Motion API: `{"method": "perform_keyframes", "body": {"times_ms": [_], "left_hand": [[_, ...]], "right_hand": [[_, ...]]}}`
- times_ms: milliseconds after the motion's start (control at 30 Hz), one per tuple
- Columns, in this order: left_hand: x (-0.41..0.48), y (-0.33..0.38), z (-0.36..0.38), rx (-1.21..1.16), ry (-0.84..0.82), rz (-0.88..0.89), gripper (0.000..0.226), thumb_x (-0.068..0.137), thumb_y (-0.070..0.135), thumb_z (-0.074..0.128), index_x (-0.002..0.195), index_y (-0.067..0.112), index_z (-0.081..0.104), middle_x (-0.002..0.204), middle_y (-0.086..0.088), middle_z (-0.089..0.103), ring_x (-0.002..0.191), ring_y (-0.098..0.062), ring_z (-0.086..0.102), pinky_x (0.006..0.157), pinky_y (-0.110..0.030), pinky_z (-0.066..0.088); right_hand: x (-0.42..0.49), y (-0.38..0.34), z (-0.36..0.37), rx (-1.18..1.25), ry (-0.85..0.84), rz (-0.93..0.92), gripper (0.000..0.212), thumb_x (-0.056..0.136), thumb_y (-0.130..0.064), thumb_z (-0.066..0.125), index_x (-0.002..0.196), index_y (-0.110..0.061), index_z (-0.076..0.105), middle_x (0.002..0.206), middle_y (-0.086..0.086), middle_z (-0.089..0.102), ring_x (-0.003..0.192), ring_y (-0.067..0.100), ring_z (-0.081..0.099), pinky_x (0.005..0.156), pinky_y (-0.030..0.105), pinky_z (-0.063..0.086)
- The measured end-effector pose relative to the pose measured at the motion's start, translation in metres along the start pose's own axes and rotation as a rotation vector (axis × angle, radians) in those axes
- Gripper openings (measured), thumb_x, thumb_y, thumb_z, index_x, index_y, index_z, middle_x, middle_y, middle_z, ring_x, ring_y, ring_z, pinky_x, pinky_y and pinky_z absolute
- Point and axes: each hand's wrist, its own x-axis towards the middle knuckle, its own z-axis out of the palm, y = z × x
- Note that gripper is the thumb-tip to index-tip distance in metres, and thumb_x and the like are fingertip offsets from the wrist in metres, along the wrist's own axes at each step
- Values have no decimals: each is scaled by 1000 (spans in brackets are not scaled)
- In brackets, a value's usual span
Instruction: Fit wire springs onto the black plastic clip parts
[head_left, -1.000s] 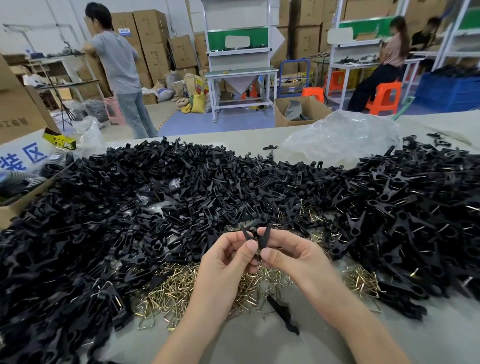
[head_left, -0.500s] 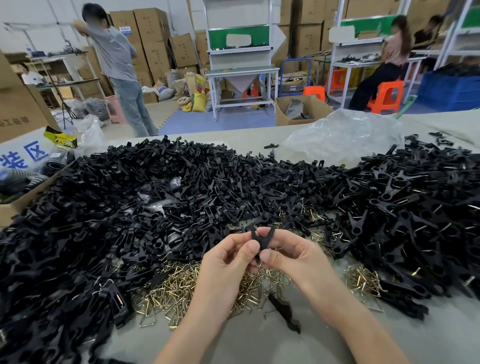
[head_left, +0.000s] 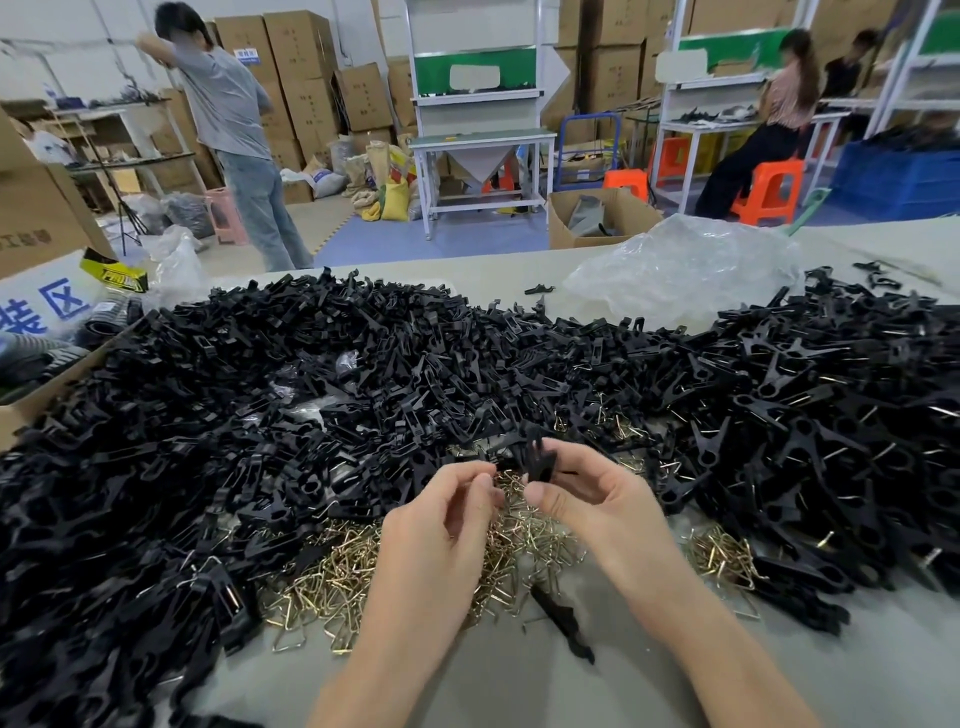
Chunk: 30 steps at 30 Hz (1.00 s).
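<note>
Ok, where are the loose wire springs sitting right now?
Head view, low centre: the wire springs lie heaped on the table beneath the left hand and the right hand, which holds a black clip part, with the clip pile left and behind.

— What colour are the clip parts (head_left: 363, 389)?
— Plain black, all of them. The wire springs (head_left: 332, 582) are shiny brass-gold.
— And the table (head_left: 519, 686)?
— Pale grey-beige. Farther back are orange stools (head_left: 769, 187), a blue crate (head_left: 904, 182) and a green panel (head_left: 519, 73).
</note>
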Motion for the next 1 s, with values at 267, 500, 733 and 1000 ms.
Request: {"method": "perform_keyframes", "body": {"times_ms": [267, 500, 733, 1000], "left_hand": [[0, -17, -6, 726, -243, 269, 40, 91, 60, 47, 116, 36, 67, 119, 14, 54, 114, -14, 52, 98, -35, 38], [-1, -14, 1, 665, -146, 337, 16, 94, 41, 52, 96, 32, 64, 104, 16, 58, 95, -9, 59, 90, -32, 45], [-2, -4, -4, 338, -45, 181, 9, 96, 38, 50, 89, 37, 55, 90, 22, 61, 87, 2, 57, 78, -30, 47], [2, -1, -4, -67, 80, -57, 9, 89, 36, 58, 82, 32, 59, 80, 8, 71, 69, -15, 64, 63, -30, 51]], "right_hand": [[4, 1, -8, 58, 204, 25, 34, 84, -9, 78, 115, -21, 72, 99, -12, 77, 95, 15, 74, 78, 13, 54], [5, 6, -6, -16, 207, 42, 35, 83, -14, 79, 110, -34, 72, 100, -13, 75, 98, 17, 73, 92, 27, 56], [7, 11, -8, -38, 193, 34, 37, 80, -22, 80, 115, -32, 72, 103, -11, 75, 97, 15, 73, 84, 20, 56], [7, 12, -7, -56, 157, 25, 37, 82, -20, 81, 116, -30, 73, 106, -2, 75, 97, 17, 72, 87, 25, 57]]}}
